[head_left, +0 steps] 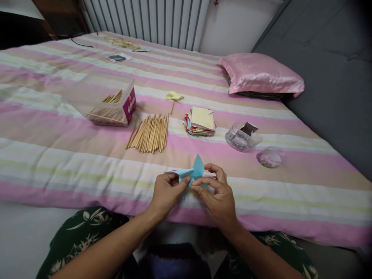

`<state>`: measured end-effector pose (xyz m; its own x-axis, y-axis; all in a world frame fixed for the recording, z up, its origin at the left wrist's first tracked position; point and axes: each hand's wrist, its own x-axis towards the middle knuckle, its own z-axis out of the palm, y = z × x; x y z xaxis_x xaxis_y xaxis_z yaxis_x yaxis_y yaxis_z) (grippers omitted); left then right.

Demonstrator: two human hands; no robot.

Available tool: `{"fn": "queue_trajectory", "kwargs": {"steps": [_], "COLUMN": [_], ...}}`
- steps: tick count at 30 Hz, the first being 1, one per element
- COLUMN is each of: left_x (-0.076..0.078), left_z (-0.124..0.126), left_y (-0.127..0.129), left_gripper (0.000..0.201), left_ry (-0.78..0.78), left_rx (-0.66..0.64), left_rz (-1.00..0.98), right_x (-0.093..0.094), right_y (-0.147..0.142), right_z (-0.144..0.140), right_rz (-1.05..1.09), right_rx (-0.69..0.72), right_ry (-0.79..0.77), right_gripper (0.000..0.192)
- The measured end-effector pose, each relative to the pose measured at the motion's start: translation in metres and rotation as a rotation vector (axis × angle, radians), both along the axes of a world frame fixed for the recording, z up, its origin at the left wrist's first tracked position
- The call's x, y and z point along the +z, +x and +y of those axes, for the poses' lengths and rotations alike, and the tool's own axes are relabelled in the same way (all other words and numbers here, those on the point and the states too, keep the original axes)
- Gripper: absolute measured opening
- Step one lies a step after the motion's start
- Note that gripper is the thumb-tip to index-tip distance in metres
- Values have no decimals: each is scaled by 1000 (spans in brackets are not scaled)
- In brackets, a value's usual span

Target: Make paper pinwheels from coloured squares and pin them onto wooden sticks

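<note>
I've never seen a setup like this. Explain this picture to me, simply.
There's no machine here: these are a person's bare left hand and right hand. The single picture comes from a camera worn on that person's head, looking forward and down.

On the striped bedspread lie a pile of wooden sticks, a clear tub with more sticks, a paper stack, a yellow pinwheel, two small clear containers and a pink pillow.

The left hand holds folded blue paper; the right fingertips pinch near its middle.
</note>
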<state>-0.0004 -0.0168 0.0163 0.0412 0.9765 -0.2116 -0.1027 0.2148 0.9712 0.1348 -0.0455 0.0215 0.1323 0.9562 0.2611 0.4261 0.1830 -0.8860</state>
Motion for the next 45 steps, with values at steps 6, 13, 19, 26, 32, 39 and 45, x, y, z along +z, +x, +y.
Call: {"fn": "queue_trajectory", "kwargs": {"steps": [6,13,19,26,32,39,45], "left_x": [2,3,2,5,7,6,6], "left_z": [-2,-2,-2,-2,-2,-2,-3], "left_y": [-3,-4,-5,-4,-5,-7,-6], "left_gripper": [25,22,25,23,17,12,9], "left_ry": [27,68,92,114,122,138,166], "left_rx": [-70,-111,-131,-135,-132,-144,-132], "left_rz": [-52,-28,58,43,65,89,86], "right_x": [-3,-4,-7,-5,-5,-5,-6], "right_y": [-2,0,2,2,2,3,1], "right_z": [0,0,3,3,1,1,0], "right_rz": [55,130,218,299,333,261,273], "right_rx": [14,43,78,104,111,77,56], "right_ry": [-43,-59,-143,-190,-209,-191,-207], "right_gripper": [6,5,7,10,11,10,14]}}
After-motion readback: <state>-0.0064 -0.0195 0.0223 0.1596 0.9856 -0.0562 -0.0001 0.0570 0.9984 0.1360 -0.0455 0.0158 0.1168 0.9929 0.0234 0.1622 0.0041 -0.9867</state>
